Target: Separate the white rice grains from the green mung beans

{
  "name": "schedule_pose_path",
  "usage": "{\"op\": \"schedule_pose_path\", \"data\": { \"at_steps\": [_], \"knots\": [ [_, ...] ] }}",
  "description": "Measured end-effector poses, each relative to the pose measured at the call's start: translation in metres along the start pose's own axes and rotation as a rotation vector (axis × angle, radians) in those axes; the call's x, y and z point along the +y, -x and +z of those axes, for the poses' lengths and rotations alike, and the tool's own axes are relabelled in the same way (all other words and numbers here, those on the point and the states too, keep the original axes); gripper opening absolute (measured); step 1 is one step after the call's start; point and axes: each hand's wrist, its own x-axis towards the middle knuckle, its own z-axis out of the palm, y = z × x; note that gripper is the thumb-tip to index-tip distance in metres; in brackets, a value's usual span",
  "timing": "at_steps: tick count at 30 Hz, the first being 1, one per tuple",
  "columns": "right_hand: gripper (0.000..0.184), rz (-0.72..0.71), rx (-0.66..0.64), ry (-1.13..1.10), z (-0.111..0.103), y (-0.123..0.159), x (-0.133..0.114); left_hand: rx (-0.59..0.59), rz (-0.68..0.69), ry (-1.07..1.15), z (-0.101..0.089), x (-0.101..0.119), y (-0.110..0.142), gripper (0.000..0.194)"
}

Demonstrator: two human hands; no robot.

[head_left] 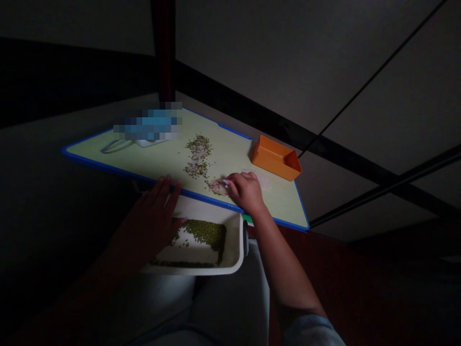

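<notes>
My right hand (245,190) rests on the pale folding-style tabletop with thumb and fingers pinched together; what is in them, if anything, is hidden. Beside its fingertips lies a small pile (217,187) of pale and green grains. A larger patch (199,156) of mixed green seeds and whitish grains is spread farther back. Fingers apart, my left hand (156,216) reaches over the white bin (236,259), its fingertips at the table's blue edge. Inside that bin, green seeds (205,231) are heaped toward the back and right.
An orange open box (275,161) stands at the table's right rear, with a whitish patch of grains (257,179) before it. A pixelated blue object (147,125) on a white base occupies the left rear. The tabletop (230,154) stands close to a panelled wall.
</notes>
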Motion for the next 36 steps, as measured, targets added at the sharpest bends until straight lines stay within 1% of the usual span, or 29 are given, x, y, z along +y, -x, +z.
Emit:
{"op": "schedule_pose_path", "data": {
  "at_steps": [5,9,13,20,27,32,36],
  "knots": [
    [0.028,0.024,-0.013,0.031,0.000,-0.006,-0.007,-0.027,-0.012,0.006,-0.003,0.000,-0.001,0.090],
    [0.030,0.061,-0.045,0.038,-0.001,-0.009,-0.015,-0.017,-0.010,0.005,-0.003,0.000,-0.001,0.091],
    [0.031,0.072,-0.040,0.025,0.000,-0.011,-0.020,-0.013,0.000,0.004,-0.002,0.001,0.000,0.094],
    [0.032,0.050,-0.062,-0.020,0.001,-0.009,-0.018,-0.027,0.002,-0.004,-0.002,-0.001,0.000,0.091],
    [0.030,0.043,-0.066,-0.079,-0.002,-0.002,-0.017,-0.033,0.003,0.016,-0.003,0.000,0.000,0.093],
    [0.028,0.050,-0.100,-0.097,-0.002,0.000,-0.017,-0.031,0.004,0.019,-0.001,-0.001,0.000,0.097],
    [0.027,0.062,-0.113,-0.097,-0.001,-0.001,-0.018,-0.031,0.002,0.019,-0.002,0.000,0.000,0.097]
  ]
}}
